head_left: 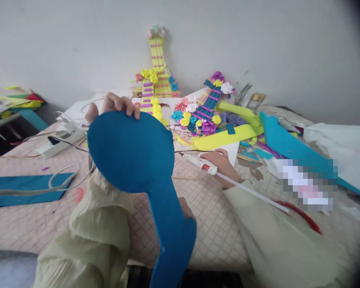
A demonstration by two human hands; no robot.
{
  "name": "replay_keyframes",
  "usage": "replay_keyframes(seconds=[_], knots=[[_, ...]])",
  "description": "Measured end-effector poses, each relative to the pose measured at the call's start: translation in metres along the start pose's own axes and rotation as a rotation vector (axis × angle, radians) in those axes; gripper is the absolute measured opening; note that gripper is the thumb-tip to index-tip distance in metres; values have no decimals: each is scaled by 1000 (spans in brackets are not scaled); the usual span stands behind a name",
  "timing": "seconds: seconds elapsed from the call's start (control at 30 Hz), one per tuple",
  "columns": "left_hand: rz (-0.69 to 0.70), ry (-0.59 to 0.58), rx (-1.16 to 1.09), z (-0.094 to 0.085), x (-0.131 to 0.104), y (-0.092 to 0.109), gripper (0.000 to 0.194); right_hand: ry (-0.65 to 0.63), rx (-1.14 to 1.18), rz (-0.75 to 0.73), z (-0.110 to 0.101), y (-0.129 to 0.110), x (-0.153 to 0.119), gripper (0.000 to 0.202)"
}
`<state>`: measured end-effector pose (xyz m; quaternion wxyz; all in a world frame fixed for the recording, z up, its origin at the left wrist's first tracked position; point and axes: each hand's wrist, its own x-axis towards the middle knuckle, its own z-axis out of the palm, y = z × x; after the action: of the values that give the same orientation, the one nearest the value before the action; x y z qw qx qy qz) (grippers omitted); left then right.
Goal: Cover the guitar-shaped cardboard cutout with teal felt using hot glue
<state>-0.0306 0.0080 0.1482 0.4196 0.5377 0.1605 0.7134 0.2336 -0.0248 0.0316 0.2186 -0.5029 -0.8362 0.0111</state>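
A flat blue piece (pixel 132 152), shaped like a guitar with a rounded end and a narrower neck, is held up in front of me. My left hand (pixel 117 105) grips its rounded top edge, fingertips over the front and the rest of the hand behind it. To the right, my right hand (pixel 220 162) is closed on a white glue gun (pixel 201 163), whose nozzle points left toward the blue piece without touching it. A long white glue stick (pixel 252 193) sticks out of the gun's back, across my right sleeve. The gun's handle is hidden.
Decorated paper guitars (pixel 160 60) with crepe flowers stand against the wall. Yellow strips (pixel 225 137) and a large blue sheet (pixel 294 146) lie at the right. At the left are a power strip (pixel 61 140), cables and a blue rectangle (pixel 24 188). A red curved object (pixel 303 216) lies by my right sleeve.
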Motion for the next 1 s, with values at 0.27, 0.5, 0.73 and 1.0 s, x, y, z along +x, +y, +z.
replay_keyframes(seconds=[0.27,0.5,0.73,1.0], knots=[[106,70,-65,-50,-44,26,54,-144,-51,85,10,18,6,39],[200,332,12,-104,-88,46,37,-172,128,236,-63,58,-21,35],[169,411,80,-97,-131,50,36,-330,190,83,-84,-21,-28,27],[63,88,213,-115,-179,49,13,-252,-276,-343,16,-75,-7,17]])
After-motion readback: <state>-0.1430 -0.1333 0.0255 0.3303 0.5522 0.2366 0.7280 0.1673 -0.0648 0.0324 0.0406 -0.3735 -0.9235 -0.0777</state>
